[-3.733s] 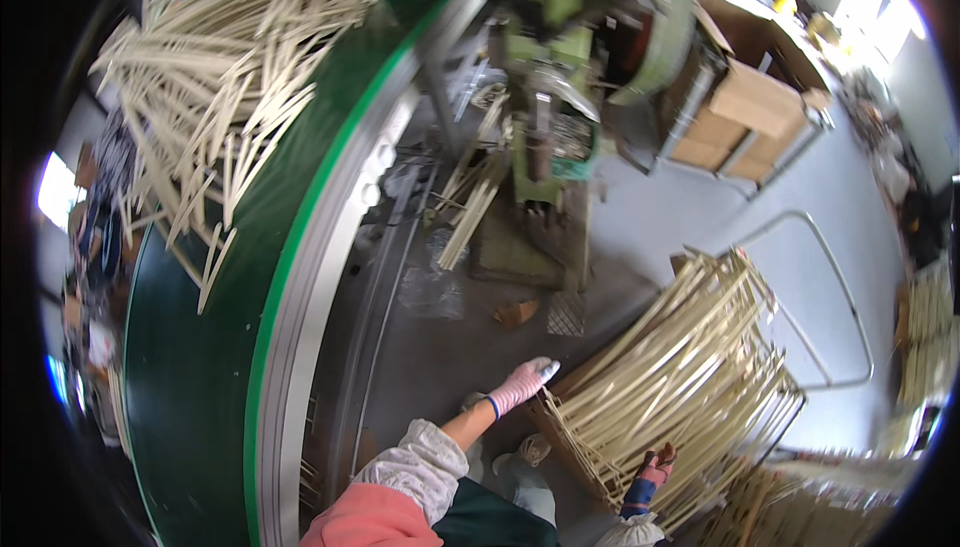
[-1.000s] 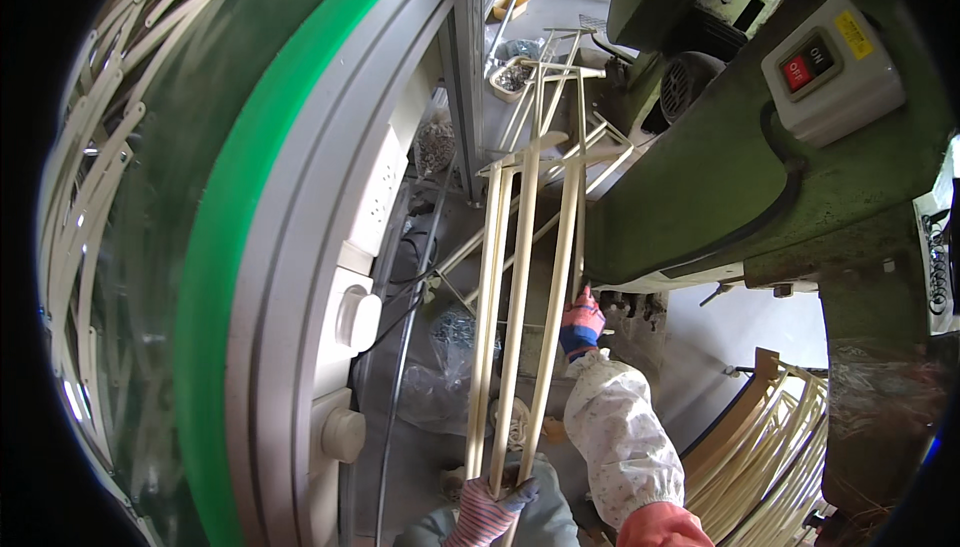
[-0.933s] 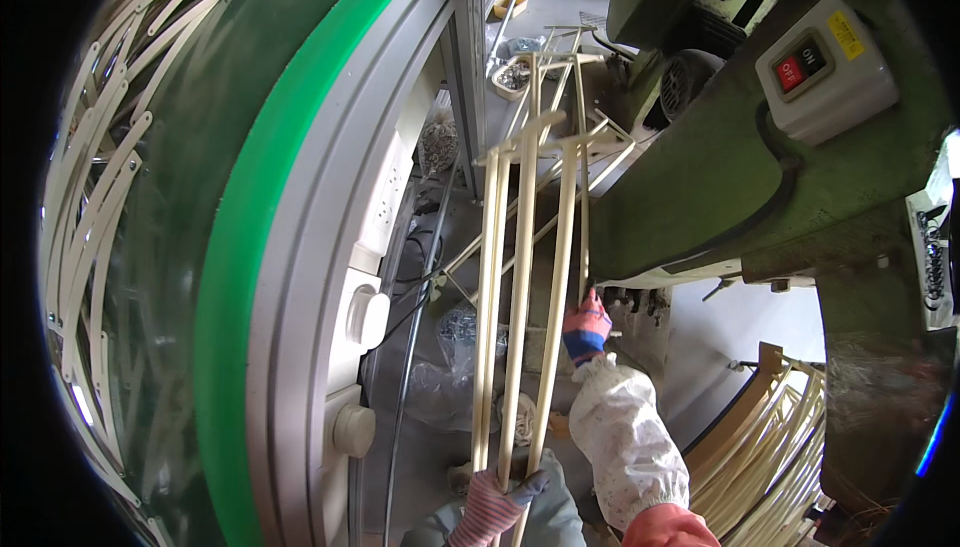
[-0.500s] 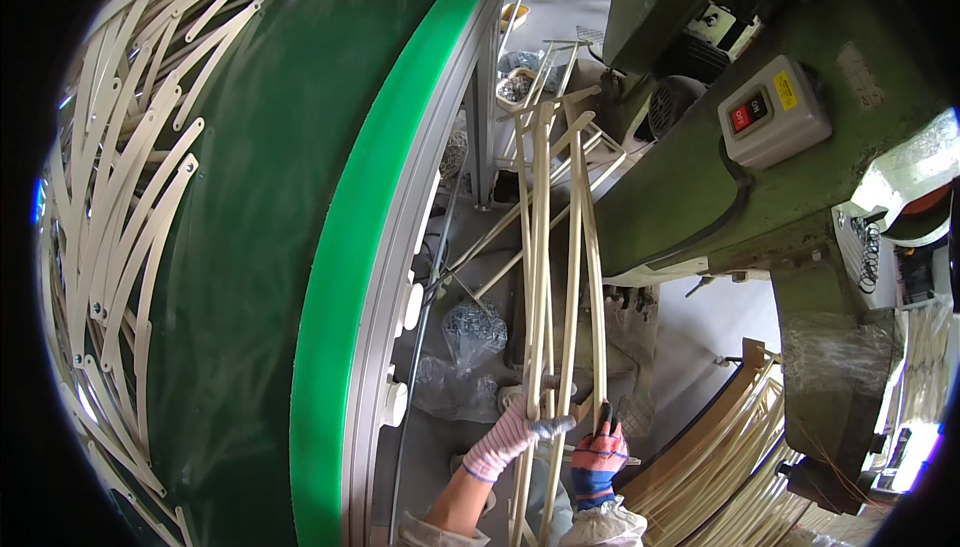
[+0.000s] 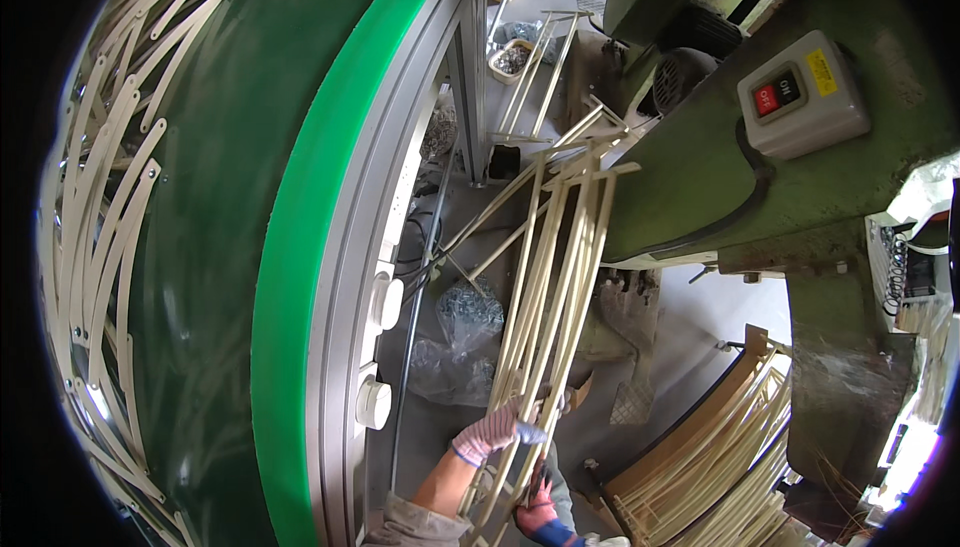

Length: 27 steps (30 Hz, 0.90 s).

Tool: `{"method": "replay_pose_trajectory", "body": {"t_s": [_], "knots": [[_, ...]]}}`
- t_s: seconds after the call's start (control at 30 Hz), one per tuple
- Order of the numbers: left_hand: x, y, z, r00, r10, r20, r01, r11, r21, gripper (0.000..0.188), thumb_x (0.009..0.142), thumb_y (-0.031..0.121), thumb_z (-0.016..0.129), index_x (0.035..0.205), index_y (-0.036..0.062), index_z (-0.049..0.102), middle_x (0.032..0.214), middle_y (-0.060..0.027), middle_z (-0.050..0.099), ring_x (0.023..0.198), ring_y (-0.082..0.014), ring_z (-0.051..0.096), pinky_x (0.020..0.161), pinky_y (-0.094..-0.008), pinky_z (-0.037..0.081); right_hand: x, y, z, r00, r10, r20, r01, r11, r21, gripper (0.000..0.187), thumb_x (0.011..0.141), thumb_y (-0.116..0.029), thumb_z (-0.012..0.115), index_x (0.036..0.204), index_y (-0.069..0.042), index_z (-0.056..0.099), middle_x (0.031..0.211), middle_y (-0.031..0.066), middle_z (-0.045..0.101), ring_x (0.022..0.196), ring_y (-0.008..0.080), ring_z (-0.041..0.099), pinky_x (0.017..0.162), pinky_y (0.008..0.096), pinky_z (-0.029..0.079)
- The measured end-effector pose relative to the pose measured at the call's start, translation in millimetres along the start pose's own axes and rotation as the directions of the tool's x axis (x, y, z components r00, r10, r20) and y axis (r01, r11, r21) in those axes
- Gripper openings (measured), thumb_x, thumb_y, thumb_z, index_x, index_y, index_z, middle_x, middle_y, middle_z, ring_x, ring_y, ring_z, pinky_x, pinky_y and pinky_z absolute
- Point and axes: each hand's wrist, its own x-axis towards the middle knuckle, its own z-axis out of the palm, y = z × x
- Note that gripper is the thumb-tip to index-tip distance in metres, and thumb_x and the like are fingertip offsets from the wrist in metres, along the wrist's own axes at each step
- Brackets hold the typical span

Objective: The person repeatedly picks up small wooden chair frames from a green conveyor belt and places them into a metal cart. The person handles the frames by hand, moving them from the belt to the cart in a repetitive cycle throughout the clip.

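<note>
A bundle of long, thin cream-coloured frames slants up and away from me, with short crosspieces at its far end. My left hand, in a pale striped glove, is wrapped around the bundle near its lower part. Just below and to the right, my right hand, gloved in red and blue, is closed against the near bars, its fingers partly hidden by them. The near ends of the frames run down past both hands.
Left is a green conveyor belt with loose cream strips. A green machine with a switch box stands right. More cream frames lie at lower right. A plastic bag of small metal parts and a foot pedal are below.
The bundle now leans to the right at its far end, and its bars have fanned out. My right hand has moved left and lower, closer to my left hand. The view has shifted slightly.
</note>
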Motion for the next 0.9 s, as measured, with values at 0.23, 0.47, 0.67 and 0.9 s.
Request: {"method": "replay_pose_trajectory", "body": {"t_s": [0.23, 0.47, 0.67, 0.9], "knots": [[-84, 25, 14, 0.99, -0.122, -0.066, 0.138, 0.922, 0.361, 0.046, 0.074, 0.011, 0.064, 0.116, 0.0024, 0.049, 0.114, -0.0102, 0.053, 0.107, -0.0194, 0.049, 0.092, -0.0294, 0.037, 137, 53, -99, 0.888, 0.166, 0.43, -0.452, 0.492, 0.744, 0.033, 0.077, 0.0, 0.039, 0.107, 0.005, 0.053, 0.098, 0.0211, 0.059, 0.086, 0.031, 0.058, 0.075, 0.0411, 0.047], [-102, 49, 1, 0.814, -0.104, -0.571, 0.242, 0.955, 0.172, 0.043, 0.074, 0.011, 0.064, 0.114, 0.0023, 0.05, 0.11, -0.0094, 0.053, 0.103, -0.0188, 0.049, 0.089, -0.029, 0.038, 463, 110, 29, 0.948, 0.163, -0.273, -0.119, 0.978, 0.172, 0.019, 0.085, -0.012, 0.049, 0.1, -0.004, 0.058, 0.088, 0.0098, 0.063, 0.076, 0.0217, 0.062, 0.066, 0.0351, 0.052], [-93, 64, -23, 0.628, -0.096, -0.772, 0.213, 0.976, 0.052, 0.041, 0.074, 0.011, 0.064, 0.112, 0.0022, 0.052, 0.106, -0.0088, 0.054, 0.099, -0.0182, 0.05, 0.086, -0.0286, 0.039, 601, 100, 82, 0.855, 0.259, -0.449, -0.328, 0.941, -0.082, 0.02, 0.082, -0.014, 0.053, 0.101, -0.008, 0.059, 0.088, 0.0089, 0.063, 0.077, 0.023, 0.061, 0.068, 0.0368, 0.051], [-99, 51, -18, 0.538, -0.126, -0.833, 0.2, 0.98, -0.018, 0.038, 0.074, 0.011, 0.064, 0.109, 0.0021, 0.053, 0.102, -0.0081, 0.054, 0.095, -0.0175, 0.05, 0.083, -0.0281, 0.04, 659, 117, 105, 0.97, 0.122, -0.21, 0.243, -0.518, 0.82, 0.033, 0.065, -0.004, 0.07, 0.095, -0.01, 0.057, 0.089, 0.0056, 0.062, 0.081, 0.0151, 0.059, 0.074, 0.036, 0.049]]}}
